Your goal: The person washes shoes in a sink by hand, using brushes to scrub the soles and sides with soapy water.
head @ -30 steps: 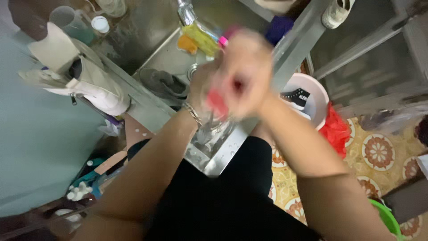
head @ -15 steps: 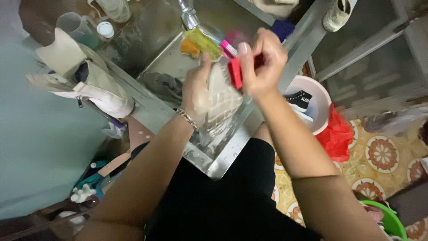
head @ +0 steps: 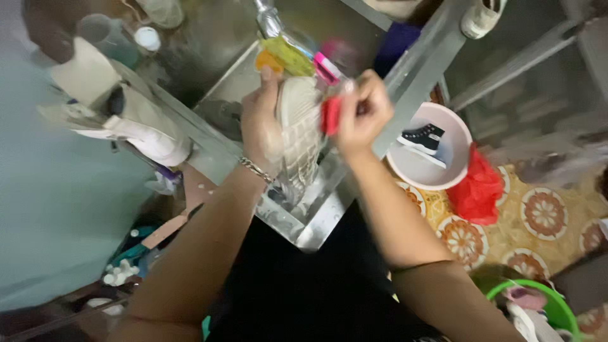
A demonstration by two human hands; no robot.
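Fingers of left hand [head: 263, 130] wrapped round pale shoe [head: 299, 136] — right hand [head: 361, 114] fingers clenched on red brush [head: 330, 116] over sink [head: 231, 88].

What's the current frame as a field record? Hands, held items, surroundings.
left hand: grips a white shoe, sole facing the camera
right hand: fingers closed on a red brush set against the sole
location: over a metal sink
left wrist: chain bracelet
sink ledge: another white shoe lying at left
floor, right: pink basin with a black shoe in it; red bag beside the basin; green tub at bottom right
blur: some motion blur at the brush
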